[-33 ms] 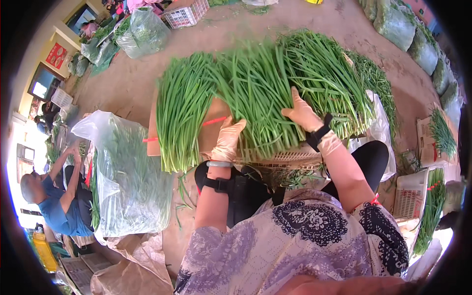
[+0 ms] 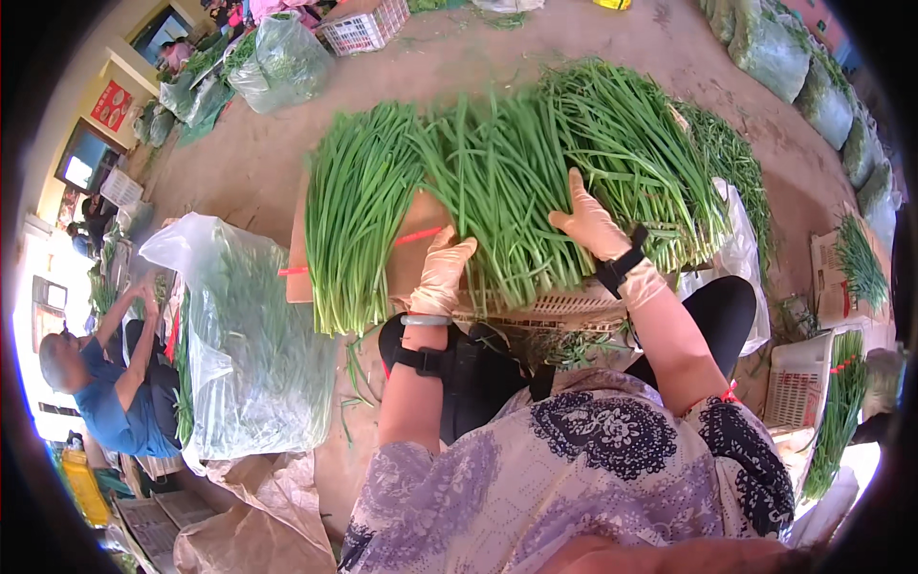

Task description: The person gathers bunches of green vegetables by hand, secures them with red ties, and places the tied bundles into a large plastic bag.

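Between my two gloved hands is a thick bunch of garlic chives [image 2: 507,191], its leaves pointing away from me and its cut ends near my knees. My left hand [image 2: 445,268] grips its left side, the fingers partly hidden behind the stalks. Against the right side presses my right hand [image 2: 586,228], thumb raised and the other fingers partly hidden by the stalks. To the left, a second bunch of chives [image 2: 359,210] lies on brown cardboard [image 2: 298,239], with a red strip [image 2: 417,235] crossing beside it. A larger heap of chives [image 2: 636,153] lies to the right.
A slatted crate [image 2: 564,304] sits under the chives. A large clear plastic bag of greens [image 2: 253,335] stands at left, beside a seated person in blue [image 2: 129,402]. At right are a white crate [image 2: 797,383] and a row of filled bags [image 2: 822,100].
The leaves of the middle bunch have shifted slightly between my hands, their tips sitting a little lower. Both hands stay in nearly the same place.
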The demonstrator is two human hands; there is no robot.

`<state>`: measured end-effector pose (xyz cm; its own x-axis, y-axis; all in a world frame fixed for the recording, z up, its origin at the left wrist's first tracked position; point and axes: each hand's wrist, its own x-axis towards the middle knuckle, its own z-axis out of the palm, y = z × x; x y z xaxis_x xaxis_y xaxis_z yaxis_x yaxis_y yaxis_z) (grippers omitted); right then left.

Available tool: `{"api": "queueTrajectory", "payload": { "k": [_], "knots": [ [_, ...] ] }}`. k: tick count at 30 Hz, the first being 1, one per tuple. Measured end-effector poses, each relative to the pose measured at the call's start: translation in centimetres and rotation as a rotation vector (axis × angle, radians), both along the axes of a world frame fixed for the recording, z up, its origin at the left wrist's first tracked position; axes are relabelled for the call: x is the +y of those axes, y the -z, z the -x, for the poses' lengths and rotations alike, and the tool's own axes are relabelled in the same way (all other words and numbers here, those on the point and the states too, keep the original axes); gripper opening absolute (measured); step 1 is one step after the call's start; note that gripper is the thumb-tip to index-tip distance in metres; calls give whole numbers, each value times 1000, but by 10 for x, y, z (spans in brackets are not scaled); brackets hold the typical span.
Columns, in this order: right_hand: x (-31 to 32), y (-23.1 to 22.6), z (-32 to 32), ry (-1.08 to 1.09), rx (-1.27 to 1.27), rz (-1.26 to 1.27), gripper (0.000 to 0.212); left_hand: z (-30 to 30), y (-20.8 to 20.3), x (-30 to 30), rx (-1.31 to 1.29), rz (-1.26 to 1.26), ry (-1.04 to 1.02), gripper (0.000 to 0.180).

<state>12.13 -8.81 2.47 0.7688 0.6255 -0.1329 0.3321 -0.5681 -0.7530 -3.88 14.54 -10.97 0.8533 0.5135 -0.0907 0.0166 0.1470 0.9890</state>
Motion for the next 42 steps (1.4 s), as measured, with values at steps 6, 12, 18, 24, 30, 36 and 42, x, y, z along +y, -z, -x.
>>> {"api": "queueTrajectory", "payload": {
  "k": [6,12,18,24,30,36,42],
  "knots": [
    [-16,-31,40,122,-850,-79,31,6,-103,-45,164,343,-72,45],
    [3,-41,110,-299,-815,368,30,-10,-98,-57,79,52,83,37],
    [-19,-9,64,26,190,-237,11,9,-95,-50,187,218,-62,56],
    [-27,-7,59,19,176,-266,30,-16,-147,-47,-117,-1276,-85,45],
    [-32,2,57,-88,-223,-223,30,-86,-128,-44,257,-1271,539,42],
    [1,-64,96,-204,-597,23,28,-101,-134,-41,357,-1300,726,47],
    [28,-5,89,-432,-874,180,24,-108,-117,-27,255,-1175,806,49]
  ]
}}
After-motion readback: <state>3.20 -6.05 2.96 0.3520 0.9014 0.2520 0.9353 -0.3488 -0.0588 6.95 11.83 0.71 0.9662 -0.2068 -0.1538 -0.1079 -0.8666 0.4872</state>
